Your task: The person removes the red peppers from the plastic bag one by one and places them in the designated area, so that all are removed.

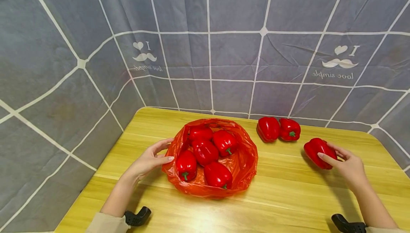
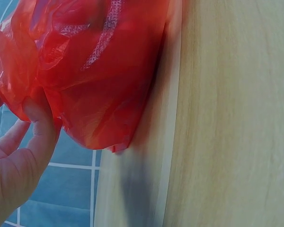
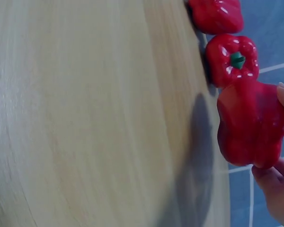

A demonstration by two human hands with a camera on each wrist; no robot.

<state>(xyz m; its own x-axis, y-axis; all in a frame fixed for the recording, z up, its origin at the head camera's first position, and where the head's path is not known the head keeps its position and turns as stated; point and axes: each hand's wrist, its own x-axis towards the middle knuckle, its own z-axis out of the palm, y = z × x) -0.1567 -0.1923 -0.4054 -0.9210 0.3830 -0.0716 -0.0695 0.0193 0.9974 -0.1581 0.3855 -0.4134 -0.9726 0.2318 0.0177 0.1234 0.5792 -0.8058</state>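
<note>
A red plastic bag [image 1: 245, 162] stands open on the table, with several red bell peppers [image 1: 205, 151] inside. My left hand [image 1: 153, 159] holds the bag's left rim, thumb on the near side and fingers behind. The left wrist view shows the thumb against the crinkled red plastic bag [image 2: 104, 99]. Off to the right, my right hand [image 1: 350, 165] grips a single red bell pepper [image 1: 317, 153] between thumb and fingers. That bell pepper [image 3: 251, 123] appears raised above the wood in the right wrist view, a shadow beside it.
Two more red bell peppers, one on its side [image 1: 268, 129] and one with its green stem facing forward [image 1: 289, 130], lie side by side near the table's back edge. A grey cloth [image 1: 234, 55] with white lines hangs behind the wooden table [image 1: 282, 197].
</note>
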